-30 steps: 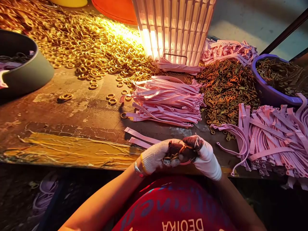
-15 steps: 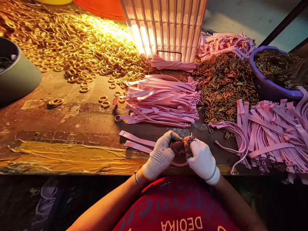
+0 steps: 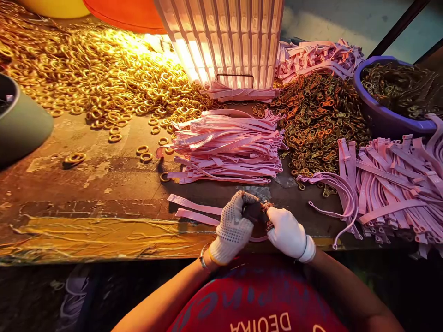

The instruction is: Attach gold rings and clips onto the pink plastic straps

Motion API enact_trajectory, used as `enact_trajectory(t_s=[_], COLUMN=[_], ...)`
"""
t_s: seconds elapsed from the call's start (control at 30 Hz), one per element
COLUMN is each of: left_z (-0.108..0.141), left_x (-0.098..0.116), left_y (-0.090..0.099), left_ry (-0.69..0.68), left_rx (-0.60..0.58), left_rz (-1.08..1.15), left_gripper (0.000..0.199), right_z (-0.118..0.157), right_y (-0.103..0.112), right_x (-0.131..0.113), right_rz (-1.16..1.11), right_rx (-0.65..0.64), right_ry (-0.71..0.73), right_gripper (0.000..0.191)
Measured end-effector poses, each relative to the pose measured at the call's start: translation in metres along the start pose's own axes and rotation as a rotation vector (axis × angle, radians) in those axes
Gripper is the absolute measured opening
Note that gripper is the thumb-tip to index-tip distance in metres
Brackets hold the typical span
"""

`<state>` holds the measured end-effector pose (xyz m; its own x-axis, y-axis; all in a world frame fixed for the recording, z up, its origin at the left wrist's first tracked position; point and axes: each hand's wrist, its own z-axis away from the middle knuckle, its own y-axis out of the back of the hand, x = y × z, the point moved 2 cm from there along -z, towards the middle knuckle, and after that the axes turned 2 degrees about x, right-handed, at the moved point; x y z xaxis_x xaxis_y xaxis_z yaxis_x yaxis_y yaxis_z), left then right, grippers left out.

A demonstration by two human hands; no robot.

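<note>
1. Two gloved hands meet over the front edge of the bench (image 3: 131, 180): left hand (image 3: 232, 228) in a dotted glove, right hand (image 3: 289, 233) in white.
2. Both closed, fingertips curled in close together; whatever they pinch is hidden, can't tell.
3. Pink strap (image 3: 259, 239) curves just below and between them, near the front edge; finger contact unclear.
4. Two loose straps (image 3: 195, 205) lie just left of the left hand, along the front edge, right ends out of sight behind the glove.
5. Strap bundle (image 3: 228, 147) sits mid-bench beyond the hands, single ring (image 3: 164, 177) at its near left corner.
6. Strap heap (image 3: 391, 193) on the right, some ends over the front edge.
7. Metal clasps (image 3: 318, 124) piled right of the bundle; purple basin (image 3: 375, 108) of metal pieces beside them.
8. Gold rings (image 3: 114, 78) spread toward the back left; grey-green tub (image 3: 31, 124) nearer, far left.
9. Ribbed panel (image 3: 224, 41) behind the bundle, brightly lit.
</note>
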<state>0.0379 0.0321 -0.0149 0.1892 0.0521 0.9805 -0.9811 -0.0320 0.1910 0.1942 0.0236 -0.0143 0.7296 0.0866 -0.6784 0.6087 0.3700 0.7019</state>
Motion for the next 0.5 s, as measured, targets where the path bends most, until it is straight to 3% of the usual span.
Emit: enact_trajectory(t_s=[0.1,0.17,0.23,0.3,0.37,0.43,0.5], left_z=[-0.001,-0.007,-0.015,-0.024,-0.034,-0.044,-0.051], left_x=[0.008,0.009,0.007,0.004,0.001,0.000,-0.002], left_y=[-0.001,-0.001,0.000,0.004,0.010,0.014,0.012], left_ry=[-0.008,0.149,0.342,0.424,0.317,0.083,-0.155], left_rx=[0.015,-0.042,-0.156,-0.252,-0.262,-0.206,-0.177], left_rz=[0.028,0.206,0.401,0.445,0.270,-0.008,-0.225], left_gripper=[0.005,0.013,0.023,0.030,0.027,0.014,0.032], right_z=[-0.003,-0.007,-0.014,-0.024,-0.037,-0.048,-0.052], right_y=[-0.008,-0.007,-0.001,0.004,0.007,0.005,0.001], right_x=[0.009,0.020,0.033,0.042,0.049,0.054,0.056], right_rz=[-0.394,-0.428,-0.325,-0.243,-0.229,-0.258,-0.305], right_rx=[-0.018,0.182,0.408,0.512,0.535,0.556,0.568], right_ry=[0.111,0.081,0.040,0.058,0.088,0.087,0.076], right_gripper=[0.029,0.028,0.022,0.017,0.016,0.017,0.024])
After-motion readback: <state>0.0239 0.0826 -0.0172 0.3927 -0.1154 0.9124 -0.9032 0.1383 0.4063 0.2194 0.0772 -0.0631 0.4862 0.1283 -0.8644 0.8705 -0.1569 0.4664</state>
